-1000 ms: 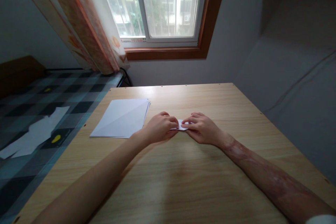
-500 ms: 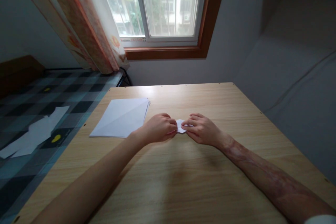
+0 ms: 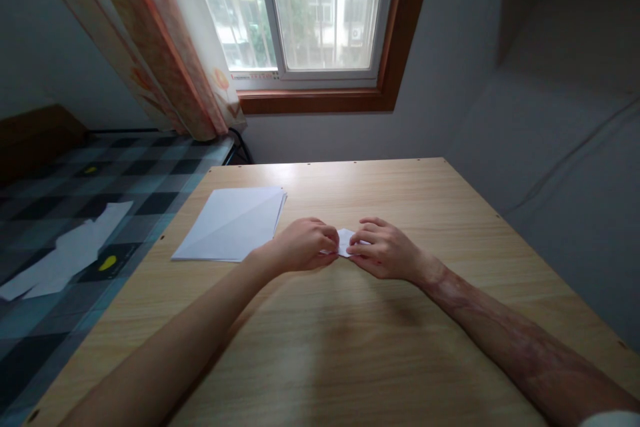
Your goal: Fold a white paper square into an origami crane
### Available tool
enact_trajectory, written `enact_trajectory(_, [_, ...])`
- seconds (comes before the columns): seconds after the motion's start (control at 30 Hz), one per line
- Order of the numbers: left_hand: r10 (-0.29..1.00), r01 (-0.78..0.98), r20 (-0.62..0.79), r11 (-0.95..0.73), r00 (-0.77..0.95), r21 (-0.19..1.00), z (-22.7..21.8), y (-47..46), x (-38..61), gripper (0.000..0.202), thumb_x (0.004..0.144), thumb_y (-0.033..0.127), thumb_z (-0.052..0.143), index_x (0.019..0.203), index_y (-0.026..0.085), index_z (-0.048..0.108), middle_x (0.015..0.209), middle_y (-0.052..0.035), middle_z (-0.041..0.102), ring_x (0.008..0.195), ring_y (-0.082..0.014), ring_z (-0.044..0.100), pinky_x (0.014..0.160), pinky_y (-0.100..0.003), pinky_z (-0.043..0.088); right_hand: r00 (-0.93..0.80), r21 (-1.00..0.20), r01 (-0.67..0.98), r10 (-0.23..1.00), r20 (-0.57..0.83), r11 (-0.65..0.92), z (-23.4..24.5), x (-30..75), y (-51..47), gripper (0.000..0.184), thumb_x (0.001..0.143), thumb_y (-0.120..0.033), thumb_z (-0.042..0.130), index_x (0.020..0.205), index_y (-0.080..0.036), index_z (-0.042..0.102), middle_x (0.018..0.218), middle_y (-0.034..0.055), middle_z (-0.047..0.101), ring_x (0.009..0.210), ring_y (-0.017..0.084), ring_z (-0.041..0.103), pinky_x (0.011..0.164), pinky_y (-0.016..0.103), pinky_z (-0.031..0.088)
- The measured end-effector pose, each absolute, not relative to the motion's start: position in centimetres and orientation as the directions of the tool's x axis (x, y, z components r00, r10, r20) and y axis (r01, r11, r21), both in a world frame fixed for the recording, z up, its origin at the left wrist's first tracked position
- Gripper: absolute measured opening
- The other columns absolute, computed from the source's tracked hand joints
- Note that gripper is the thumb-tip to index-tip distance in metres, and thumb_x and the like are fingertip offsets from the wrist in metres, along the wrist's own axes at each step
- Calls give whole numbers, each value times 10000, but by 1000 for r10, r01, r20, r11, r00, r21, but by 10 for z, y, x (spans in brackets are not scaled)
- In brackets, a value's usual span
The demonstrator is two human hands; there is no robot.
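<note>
Between my two hands is a small folded piece of white paper (image 3: 345, 241), low over the wooden table (image 3: 340, 340). My left hand (image 3: 311, 245) grips its left side, thumb below and curled fingers on top. At the other side, my right hand (image 3: 383, 248) pinches the paper between thumb and fingers. Both hands cover much of the paper, so its full shape is hidden. Left of my left hand lies a stack of white paper sheets (image 3: 230, 223), with a diagonal crease across the top one.
Left of the table, a bed with a checked cover (image 3: 150, 203) holds loose strips of white paper (image 3: 75, 250). Beyond the table are a barred window (image 3: 325, 20) and an orange curtain (image 3: 165, 47). A cable (image 3: 565, 160) runs along the right wall.
The fingers of both hands have shifted slightly on the folded paper, and the right fingers are a little more curled. The sheets and the table look the same.
</note>
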State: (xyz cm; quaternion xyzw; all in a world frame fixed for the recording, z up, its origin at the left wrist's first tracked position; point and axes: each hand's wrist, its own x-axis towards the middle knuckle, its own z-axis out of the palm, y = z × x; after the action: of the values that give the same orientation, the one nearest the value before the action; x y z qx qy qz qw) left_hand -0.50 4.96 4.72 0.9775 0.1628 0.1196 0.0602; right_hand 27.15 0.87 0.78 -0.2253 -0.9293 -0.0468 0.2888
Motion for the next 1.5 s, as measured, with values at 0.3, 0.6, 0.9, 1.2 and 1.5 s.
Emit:
enact_trajectory(0.3, [490, 396, 211, -841, 846, 368, 43, 50, -1, 190, 1027, 326, 711, 926, 224, 835, 976, -47, 815, 861, -191, 740, 822, -314, 529, -594, -339, 476, 581, 557, 811, 4, 268, 10, 174, 1057, -302, 728, 895, -242, 745, 946, 48, 770, 893, 226, 703, 1003, 452, 547])
enact_trajectory(0.6, [635, 536, 105, -718, 765, 444, 48, 46, 3, 151, 990, 297, 709, 921, 213, 813, 952, -36, 770, 810, -174, 697, 762, -291, 502, -548, -452, 486, 664, 509, 748, 1, 266, 12, 33, 1025, -242, 752, 1017, -232, 722, 970, 61, 763, 928, 246, 688, 877, 391, 515])
enact_trajectory(0.9, [718, 600, 76, -629, 691, 495, 44, 42, 5, 113, 943, 270, 725, 919, 233, 829, 1061, -29, 775, 796, -158, 718, 767, -278, 516, -562, -458, 466, 653, 508, 757, 0, 265, 13, 71, 1023, -200, 742, 992, -253, 776, 982, 54, 765, 944, 238, 693, 894, 391, 517])
enact_trajectory(1.2, [648, 534, 35, -656, 761, 533, 50, 49, -2, 148, 938, 197, 699, 983, 237, 833, 1135, -37, 774, 859, -164, 729, 802, -269, 526, -580, -425, 445, 615, 534, 788, 6, 267, 8, 88, 969, -174, 757, 952, -254, 790, 1003, 61, 769, 940, 242, 692, 896, 420, 527])
enact_trajectory(1.5, [529, 465, 31, -771, 848, 436, 56, 50, -12, 341, 911, 81, 634, 1134, 267, 813, 1267, -52, 758, 972, -190, 759, 879, -289, 542, -599, -462, 431, 629, 496, 775, 11, 271, 7, 223, 903, -84, 736, 1014, -263, 808, 1058, 63, 748, 959, 240, 678, 906, 418, 542])
